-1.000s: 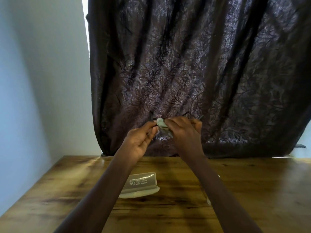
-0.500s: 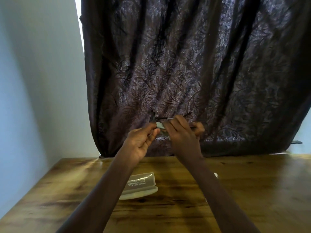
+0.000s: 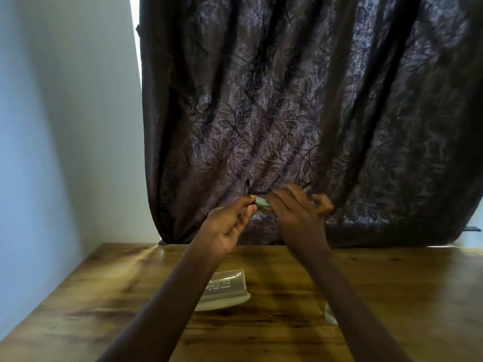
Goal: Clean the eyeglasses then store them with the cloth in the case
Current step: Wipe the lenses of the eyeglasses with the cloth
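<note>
Far left there's a pale wall (image 3: 52, 126), then a dark leaf-print curtain (image 3: 300, 100) behind everything. Left hand (image 3: 230, 223) is raised above the table (image 3: 261, 330), thumb and fingertips pinched shut on the left end of the glasses (image 3: 257, 192). The thin dark frame runs roughly side to side between the hands, w/ one arm piece sticking up at the left end. Right hand (image 3: 295, 212) is closed over the cloth (image 3: 262, 202), pale green, pressing it onto the glasses near the middle. So the long axis runs hand to hand, and the wiping stroke prob goes along it w/ the left hand as anchor.

Case (image 3: 224, 290) sits on the table below, open, closer to the left forearm, well apart from both hands. Judging by that, storing isn't started.

Hard to make out: lenses, most of the frame (dark on dark curtain, motion blur), and how much cloth is bunched inside the right hand. A small pale thing (image 3: 329, 313) peeks out beside the right forearm, can't tell what.
</note>
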